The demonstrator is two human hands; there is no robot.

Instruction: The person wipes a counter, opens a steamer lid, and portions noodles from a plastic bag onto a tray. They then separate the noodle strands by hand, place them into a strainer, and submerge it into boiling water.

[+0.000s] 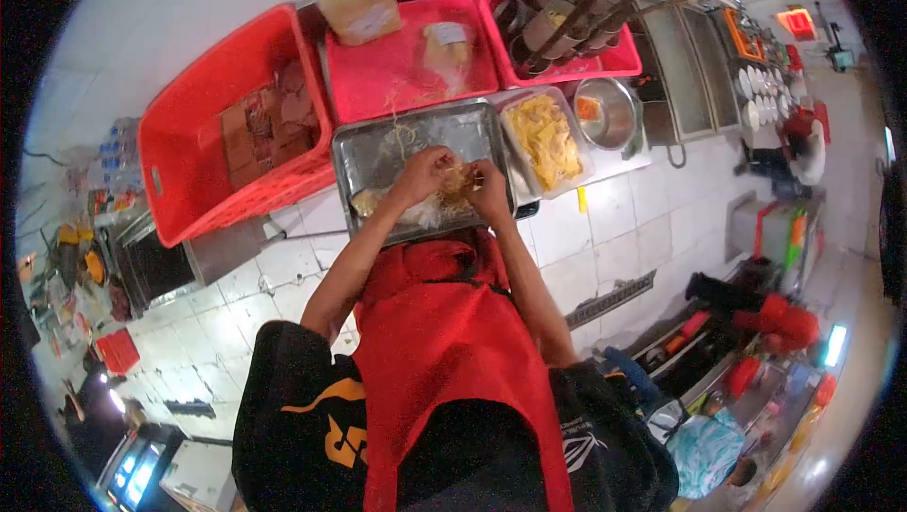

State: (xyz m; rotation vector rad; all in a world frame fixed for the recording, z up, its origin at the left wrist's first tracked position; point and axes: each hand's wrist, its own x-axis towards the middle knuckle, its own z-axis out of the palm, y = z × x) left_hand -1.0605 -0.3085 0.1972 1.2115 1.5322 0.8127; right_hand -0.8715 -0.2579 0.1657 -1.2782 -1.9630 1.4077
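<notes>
Over a metal tray [351, 148] both my hands are close together. My left hand [424, 175] is closed, its fingers pinched at a clump of thin yellowish strands [455, 189]. My right hand [488, 195] grips the other side of the same clump with curled fingers. Beneath them, what looks like clear plastic [430, 213] lies in the tray, partly hidden by my hands. A pale lump [365, 201] sits at the tray's left side. Several loose strands [404, 136] trail over its far edge.
A red crate [175, 134] with reddish-brown blocks stands left. Behind the tray is a pink tray [397, 68] with bagged pieces. To the right are a tub of flat yellow pieces [543, 139], a steel pot [619, 115] and a pink bin [614, 54] with long-handled containers. People are farther off.
</notes>
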